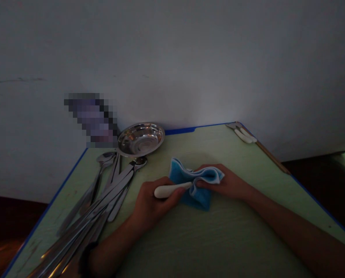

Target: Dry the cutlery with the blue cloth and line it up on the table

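Observation:
My left hand [156,197] is closed around the white handle [171,190] of a utensil. Its far end disappears into a folded blue cloth [201,197] with a pale edge, so its kind is hidden. From the other side, my right hand [219,181] grips the cloth, pinching it around the covered end. Both hands are over the middle of the pale green table [219,243]. To the left of my left hand lies a pile of metal cutlery [103,204], with long handles and some spoon bowls showing.
A shiny metal bowl [140,141] stands at the back, near the wall. Beside it a blurred-out phone-like object [93,119] leans on the wall. White-handled utensils [243,134] lie at the back right corner. Blue edging [180,131] runs along the table.

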The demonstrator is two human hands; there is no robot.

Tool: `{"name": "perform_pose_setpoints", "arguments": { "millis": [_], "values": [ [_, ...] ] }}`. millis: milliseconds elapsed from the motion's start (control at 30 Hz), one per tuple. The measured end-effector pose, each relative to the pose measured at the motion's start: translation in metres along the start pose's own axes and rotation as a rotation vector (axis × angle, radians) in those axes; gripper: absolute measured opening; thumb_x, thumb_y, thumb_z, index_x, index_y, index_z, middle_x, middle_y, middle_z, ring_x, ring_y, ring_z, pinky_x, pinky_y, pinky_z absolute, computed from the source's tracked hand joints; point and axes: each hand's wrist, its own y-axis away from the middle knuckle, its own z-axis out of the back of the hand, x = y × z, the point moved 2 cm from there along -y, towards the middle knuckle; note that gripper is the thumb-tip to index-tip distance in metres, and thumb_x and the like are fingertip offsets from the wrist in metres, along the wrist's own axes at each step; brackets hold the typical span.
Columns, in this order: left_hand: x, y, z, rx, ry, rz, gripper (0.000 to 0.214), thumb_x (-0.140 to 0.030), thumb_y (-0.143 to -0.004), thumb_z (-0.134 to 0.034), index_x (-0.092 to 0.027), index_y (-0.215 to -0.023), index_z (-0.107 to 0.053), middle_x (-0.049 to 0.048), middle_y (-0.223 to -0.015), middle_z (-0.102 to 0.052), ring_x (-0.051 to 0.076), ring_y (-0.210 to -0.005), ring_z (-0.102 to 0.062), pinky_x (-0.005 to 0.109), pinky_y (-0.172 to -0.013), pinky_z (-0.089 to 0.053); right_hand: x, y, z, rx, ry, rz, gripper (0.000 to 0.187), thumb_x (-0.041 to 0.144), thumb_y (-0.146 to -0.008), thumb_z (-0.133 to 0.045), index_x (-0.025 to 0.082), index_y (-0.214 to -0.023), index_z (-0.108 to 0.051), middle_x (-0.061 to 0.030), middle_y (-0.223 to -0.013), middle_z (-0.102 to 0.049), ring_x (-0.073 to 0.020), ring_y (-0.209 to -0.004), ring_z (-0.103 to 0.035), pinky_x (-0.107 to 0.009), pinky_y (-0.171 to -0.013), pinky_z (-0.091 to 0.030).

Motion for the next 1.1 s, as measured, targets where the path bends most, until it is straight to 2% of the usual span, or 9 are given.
{"name": "perform_pose_setpoints", "arguments": {
  "millis": [167, 333, 567, 767, 933, 1100],
  "values": [
    [0.0005, 0.0000, -0.0021, 0.054, 0.016, -0.063, 0.023, -0.028, -0.078, -0.056, -0.014, -0.059, -0.057, -0.0056, -0.046, -0.047, 0.005, -0.039, -0.040, 0.015, -0.038, -0.028, -0.0040, -0.0002, -0.0016, -0.010, 0.017, 0.025, 0.021, 0.028, -0.076, -0.061, 0.017, -0.092, -0.065, -0.0012, -0.081, -0.065, -0.0136, -0.073, -0.059, -0.024, -0.065, -0.045],
    [-0.0011, -0.0001, -0.0021, 0.084, 0.055, -0.053, 0.023, -0.027, -0.079, -0.055, -0.014, -0.060, -0.056, -0.0056, -0.048, -0.046, 0.005, -0.041, -0.039, 0.015, -0.038, -0.028, 0.0026, 0.0002, -0.0024, 0.046, 0.048, 0.065, 0.021, 0.027, -0.081, -0.054, 0.015, -0.096, -0.063, -0.0022, -0.080, -0.063, -0.0132, -0.072, -0.057, -0.024, -0.065, -0.044],
    [0.0020, -0.0008, -0.0021, 0.044, 0.073, -0.005, 0.029, -0.029, -0.079, -0.054, -0.014, -0.055, -0.051, -0.0057, -0.047, -0.042, 0.005, -0.043, -0.038, 0.016, -0.040, -0.028, 0.0026, 0.0017, -0.0010, 0.071, 0.086, 0.081, 0.014, 0.020, -0.081, -0.053, 0.015, -0.090, -0.061, -0.0005, -0.078, -0.061, -0.0118, -0.071, -0.055, -0.024, -0.066, -0.044],
    [0.0031, -0.0016, -0.0042, 0.090, 0.116, -0.006, 0.027, -0.028, -0.080, -0.054, -0.014, -0.057, -0.050, -0.0060, -0.048, -0.041, 0.005, -0.043, -0.037, 0.016, -0.040, -0.027, -0.0005, 0.0018, -0.0011, 0.013, 0.095, 0.065, 0.014, 0.018, -0.077, -0.058, 0.017, -0.090, -0.062, 0.0005, -0.078, -0.062, -0.0116, -0.070, -0.056, -0.023, -0.064, -0.044],
    [0.0005, -0.0020, -0.0033, 0.118, 0.157, 0.001, 0.028, -0.028, -0.080, -0.053, -0.014, -0.056, -0.050, -0.0067, -0.047, -0.038, 0.005, -0.042, -0.034, 0.016, -0.040, -0.026, -0.0006, 0.0017, -0.0032, -0.022, 0.122, 0.048, 0.012, 0.025, -0.078, -0.058, 0.016, -0.083, -0.063, -0.0011, -0.076, -0.064, -0.0132, -0.069, -0.058, -0.024, -0.062, -0.046],
    [0.0003, -0.0016, -0.0033, 0.148, 0.184, 0.030, 0.028, -0.030, -0.081, -0.052, -0.014, -0.058, -0.053, -0.0065, -0.049, -0.038, 0.006, -0.044, -0.034, 0.017, -0.041, -0.026, -0.0017, 0.0030, -0.0041, -0.078, 0.180, 0.123, 0.016, 0.027, -0.080, -0.054, 0.020, -0.090, -0.064, -0.0008, -0.079, -0.065, -0.0140, -0.072, -0.060, -0.025, -0.067, -0.047]
  ]
}}
